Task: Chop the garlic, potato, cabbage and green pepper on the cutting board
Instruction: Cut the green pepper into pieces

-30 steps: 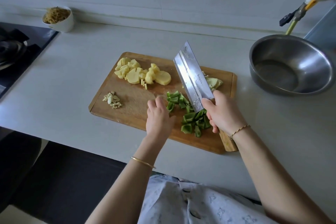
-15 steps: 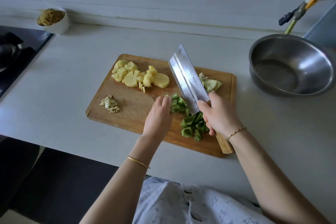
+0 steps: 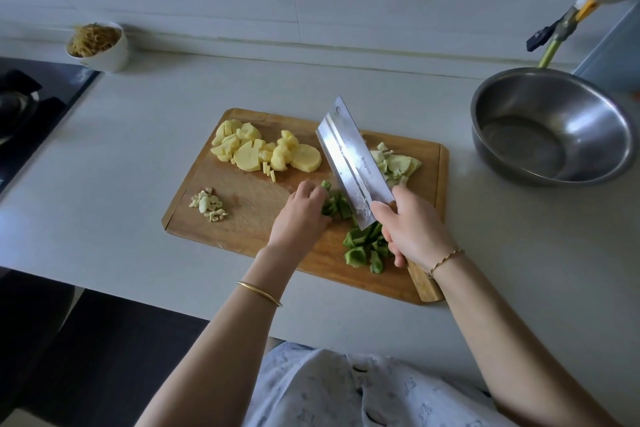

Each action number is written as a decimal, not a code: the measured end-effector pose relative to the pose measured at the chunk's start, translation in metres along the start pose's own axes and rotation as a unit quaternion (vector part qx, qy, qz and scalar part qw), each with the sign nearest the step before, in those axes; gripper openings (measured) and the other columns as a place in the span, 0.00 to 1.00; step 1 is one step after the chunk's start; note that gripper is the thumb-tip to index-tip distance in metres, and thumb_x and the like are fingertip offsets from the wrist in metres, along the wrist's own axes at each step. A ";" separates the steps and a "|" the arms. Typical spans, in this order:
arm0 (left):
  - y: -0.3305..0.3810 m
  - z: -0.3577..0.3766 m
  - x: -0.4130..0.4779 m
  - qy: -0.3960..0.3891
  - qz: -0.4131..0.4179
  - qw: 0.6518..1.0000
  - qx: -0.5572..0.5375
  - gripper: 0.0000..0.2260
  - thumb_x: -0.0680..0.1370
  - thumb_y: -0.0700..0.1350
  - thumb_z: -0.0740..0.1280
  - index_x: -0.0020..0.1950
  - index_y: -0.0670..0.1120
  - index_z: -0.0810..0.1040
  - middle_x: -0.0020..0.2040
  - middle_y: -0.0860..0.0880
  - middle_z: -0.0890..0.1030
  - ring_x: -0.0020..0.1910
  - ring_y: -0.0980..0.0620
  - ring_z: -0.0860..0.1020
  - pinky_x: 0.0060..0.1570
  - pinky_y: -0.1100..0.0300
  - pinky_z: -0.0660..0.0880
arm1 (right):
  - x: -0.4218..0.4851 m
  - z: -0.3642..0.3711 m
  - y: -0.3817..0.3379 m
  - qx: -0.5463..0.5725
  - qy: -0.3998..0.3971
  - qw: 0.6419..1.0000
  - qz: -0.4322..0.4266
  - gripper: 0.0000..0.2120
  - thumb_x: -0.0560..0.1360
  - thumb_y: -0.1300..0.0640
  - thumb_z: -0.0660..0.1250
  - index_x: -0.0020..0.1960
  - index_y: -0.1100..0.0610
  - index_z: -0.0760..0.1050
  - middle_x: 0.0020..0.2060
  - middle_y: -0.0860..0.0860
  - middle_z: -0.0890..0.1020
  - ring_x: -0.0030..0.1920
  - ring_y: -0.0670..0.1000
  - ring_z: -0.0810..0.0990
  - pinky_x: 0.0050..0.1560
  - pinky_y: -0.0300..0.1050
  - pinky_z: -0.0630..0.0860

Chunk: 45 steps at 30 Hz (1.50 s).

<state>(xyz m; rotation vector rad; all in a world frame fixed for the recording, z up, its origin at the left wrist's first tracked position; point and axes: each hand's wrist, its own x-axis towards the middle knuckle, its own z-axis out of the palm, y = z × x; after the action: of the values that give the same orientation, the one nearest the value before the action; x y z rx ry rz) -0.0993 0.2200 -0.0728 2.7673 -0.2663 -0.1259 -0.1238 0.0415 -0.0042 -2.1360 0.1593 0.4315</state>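
A wooden cutting board [image 3: 249,218] lies on the grey counter. Yellow potato slices [image 3: 263,151] are heaped at its far left, chopped garlic [image 3: 207,204] at its near left, pale cabbage pieces [image 3: 394,165] at its far right. Green pepper chunks [image 3: 363,248] lie near the front. My right hand [image 3: 412,225] grips the cleaver [image 3: 349,163], blade tilted over the pepper. My left hand [image 3: 301,215] presses down on the uncut green pepper strips [image 3: 334,203] just left of the blade.
A steel bowl [image 3: 550,125] stands on the counter to the right of the board. A white bowl of noodles [image 3: 98,45] sits at the back left by the black stove [image 3: 31,107]. A hose fitting [image 3: 561,31] hangs above the steel bowl.
My left hand has slid forward and right onto the pepper strips beside the blade. The cleaver has stayed raised and tilted in my right hand over the pepper.
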 end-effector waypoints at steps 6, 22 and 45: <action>0.001 0.002 -0.006 0.020 -0.007 1.000 -0.008 0.16 0.76 0.44 0.69 0.62 0.44 0.72 0.60 0.44 0.70 0.55 0.46 0.73 0.49 0.58 0.76 | -0.002 0.003 -0.002 0.015 0.000 1.000 0.002 0.13 0.79 0.57 0.58 0.38 0.56 0.60 0.28 0.53 0.69 0.19 0.49 0.64 0.20 0.39 0.68; -0.017 0.001 -0.046 0.058 -0.108 0.988 -0.096 0.11 0.75 0.40 0.70 0.55 0.42 0.73 0.57 0.46 0.69 0.49 0.48 0.72 0.46 0.55 0.77 | -0.010 0.019 -0.010 0.001 -0.028 0.999 -0.015 0.12 0.80 0.55 0.58 0.38 0.55 0.62 0.29 0.53 0.70 0.19 0.49 0.67 0.21 0.40 0.69; -0.017 -0.005 -0.029 0.141 -0.304 0.906 -0.260 0.15 0.76 0.50 0.68 0.55 0.44 0.68 0.50 0.48 0.74 0.46 0.50 0.74 0.42 0.57 0.73 | -0.015 0.046 -0.021 -0.132 -0.058 0.989 -0.039 0.12 0.81 0.54 0.55 0.48 0.62 0.68 0.32 0.54 0.74 0.24 0.52 0.73 0.20 0.42 0.73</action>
<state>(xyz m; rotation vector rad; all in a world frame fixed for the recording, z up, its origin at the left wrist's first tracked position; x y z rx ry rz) -0.1245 0.2429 -0.0725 2.1960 0.6241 0.0489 -0.1428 0.0905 -0.0057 -2.3601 -0.0506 0.5546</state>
